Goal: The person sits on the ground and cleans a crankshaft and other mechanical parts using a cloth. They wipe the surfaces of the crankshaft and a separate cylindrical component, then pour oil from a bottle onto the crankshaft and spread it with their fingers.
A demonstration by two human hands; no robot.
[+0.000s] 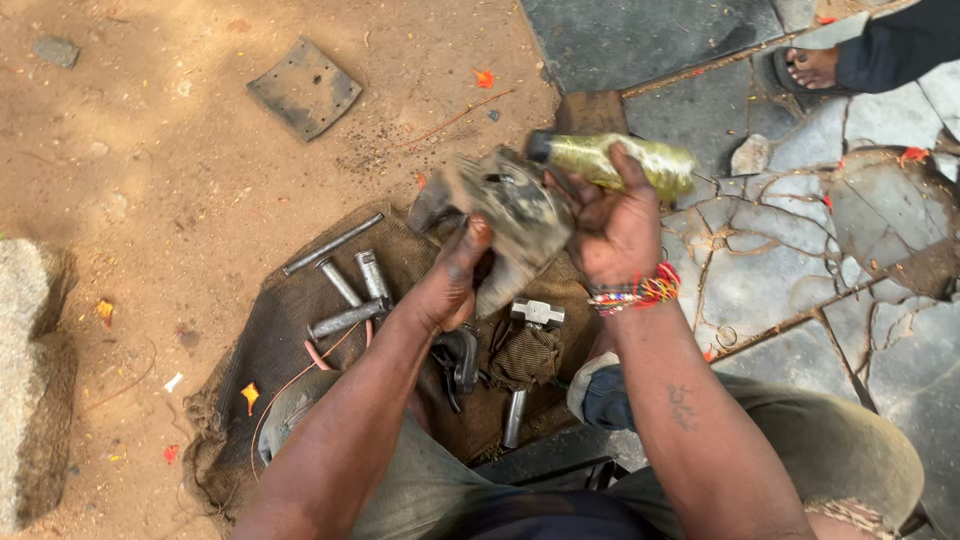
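Nearest the camera, on the brown sackcloth spread over the dirt, a hammer lies with its steel head wrapped partly in cloth, its handle pointing back toward the person's knees, and dark pliers rest just left of it. Further left on the sackcloth lie several steel rods and tubes, some crossing each other. Above the sackcloth's far half, the left hand is closed around the underside of a grimy grey metal part, thumb pressed against its near face, holding it up off the cloth. The right hand, with a beaded bracelet at the wrist, grips the part's right side while its fingers also curl around a greenish plastic bottle, which lies roughly level across the top of the part. Beyond the sackcloth, a flat square metal plate sits on the bare earth. To the far right of the sackcloth, on cracked stone paving, another person's sandalled foot shows.
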